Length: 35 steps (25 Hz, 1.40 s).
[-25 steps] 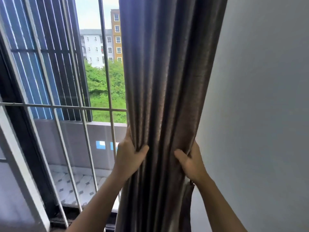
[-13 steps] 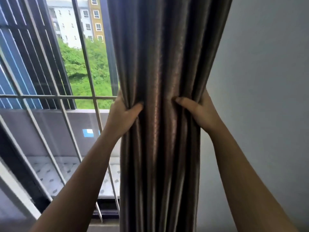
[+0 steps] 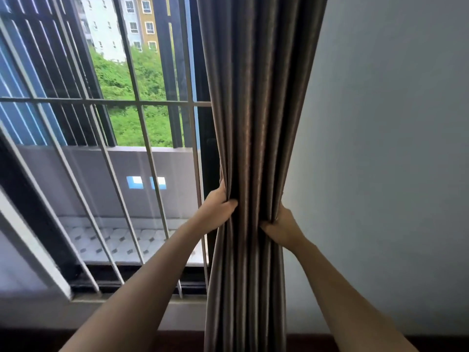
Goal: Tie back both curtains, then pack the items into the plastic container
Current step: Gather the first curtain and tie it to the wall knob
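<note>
**Curtain gathered at right edge of window**

Grey-brown curtain [image 3: 256,123] hangs bunched between window grille [image 3: 137,102] and white wall [image 3: 380,148]. Left hand [image 3: 215,212] grips its left folds, right hand [image 3: 281,227] its right folds, pinching it narrow.

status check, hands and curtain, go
Left hand and right hand both grip curtain. Curtain bunched, no tie visible. Nothing in the way.
</note>
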Tool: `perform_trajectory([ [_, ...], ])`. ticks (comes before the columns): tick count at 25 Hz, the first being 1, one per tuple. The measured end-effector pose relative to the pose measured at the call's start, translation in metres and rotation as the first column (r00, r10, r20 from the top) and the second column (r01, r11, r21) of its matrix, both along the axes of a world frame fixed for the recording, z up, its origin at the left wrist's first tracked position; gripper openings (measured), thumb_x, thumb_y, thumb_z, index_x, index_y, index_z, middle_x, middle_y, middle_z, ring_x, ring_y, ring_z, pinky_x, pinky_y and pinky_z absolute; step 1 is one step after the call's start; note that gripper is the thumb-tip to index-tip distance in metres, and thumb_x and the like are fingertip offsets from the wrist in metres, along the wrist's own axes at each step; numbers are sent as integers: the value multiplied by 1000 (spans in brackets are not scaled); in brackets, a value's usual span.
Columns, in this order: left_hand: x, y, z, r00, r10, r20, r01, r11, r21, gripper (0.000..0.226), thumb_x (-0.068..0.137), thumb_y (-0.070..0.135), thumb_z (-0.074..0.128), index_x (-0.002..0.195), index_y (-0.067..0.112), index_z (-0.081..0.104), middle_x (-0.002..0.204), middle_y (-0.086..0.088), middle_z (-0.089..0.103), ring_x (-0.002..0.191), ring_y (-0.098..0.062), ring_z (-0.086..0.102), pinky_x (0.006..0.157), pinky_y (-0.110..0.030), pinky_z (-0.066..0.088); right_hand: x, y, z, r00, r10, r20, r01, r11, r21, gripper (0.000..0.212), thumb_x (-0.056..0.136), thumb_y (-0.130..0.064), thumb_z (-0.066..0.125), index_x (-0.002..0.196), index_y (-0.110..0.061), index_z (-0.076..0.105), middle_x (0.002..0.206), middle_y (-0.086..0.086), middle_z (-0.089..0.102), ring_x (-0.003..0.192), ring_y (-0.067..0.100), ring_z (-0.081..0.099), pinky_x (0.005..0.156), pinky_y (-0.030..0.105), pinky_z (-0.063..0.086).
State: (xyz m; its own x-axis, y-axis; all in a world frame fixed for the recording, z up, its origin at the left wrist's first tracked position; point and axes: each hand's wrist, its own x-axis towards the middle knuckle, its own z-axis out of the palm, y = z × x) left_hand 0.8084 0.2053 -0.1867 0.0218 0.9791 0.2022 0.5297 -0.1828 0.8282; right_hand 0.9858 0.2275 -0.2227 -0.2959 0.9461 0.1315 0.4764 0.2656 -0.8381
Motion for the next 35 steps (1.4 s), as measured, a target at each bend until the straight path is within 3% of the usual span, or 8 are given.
perform_trajectory([
  [4,8,-23,-9,1000,14,-2,-14,1000,-17,61,86,0,38,143,21,27,82,7,53,71,-5,50,56,-10,39,1,-8,-19,999,-10,-43,12,999,49,58,89,-3,47,142,-18,30,115,6,58,103,22,56,86,29,42],
  [10,1,-24,-13,1000,15,8,-15,1000,2,64,88,4,35,146,26,20,121,-2,53,104,-18,50,83,-25,37,0,-18,-25,988,-91,-128,98,994,52,67,90,2,37,149,-22,20,116,-6,47,107,12,46,92,25,36],
  [15,-8,-19,-18,998,-57,24,57,998,27,68,87,5,35,147,31,16,125,5,50,112,-18,49,93,-28,36,-1,-18,-28,983,-118,-144,129,989,70,67,89,4,39,149,-20,20,132,4,48,125,23,44,97,24,32],
  [20,-23,-24,-25,996,-79,37,73,988,139,56,90,17,52,141,24,31,117,12,57,117,-14,54,99,-29,41,-8,-34,-13,946,-21,-322,86,978,189,84,69,-20,69,142,-23,28,134,-6,49,124,15,50,106,39,42],
  [25,-44,-24,10,992,-54,117,14,948,319,47,100,22,39,146,20,28,131,8,51,127,-10,45,103,-20,30,-27,-54,52,891,-112,-440,402,648,648,72,80,-11,65,142,-17,30,146,-1,37,135,6,34,113,20,28],
  [27,-56,-18,23,997,25,70,-49,932,360,59,96,23,47,148,23,20,132,0,56,121,-17,53,106,-32,38,-48,-63,68,921,-110,-374,362,595,718,60,85,-9,63,139,-13,39,139,1,46,127,3,42,108,15,34],
  [30,-68,-10,35,990,121,77,-140,927,348,76,79,30,53,147,29,19,126,-1,61,113,-22,60,101,-41,45,-87,-63,66,970,-157,-185,240,723,647,64,87,-18,63,144,-13,33,141,4,47,128,13,46,109,30,39],
  [35,-72,-7,39,992,124,34,-128,952,277,53,87,16,33,139,21,38,121,-5,60,112,-24,55,102,-43,42,-122,-55,28,951,-300,82,204,801,563,69,93,-21,55,149,-13,14,140,7,47,120,24,53,97,34,40],
])
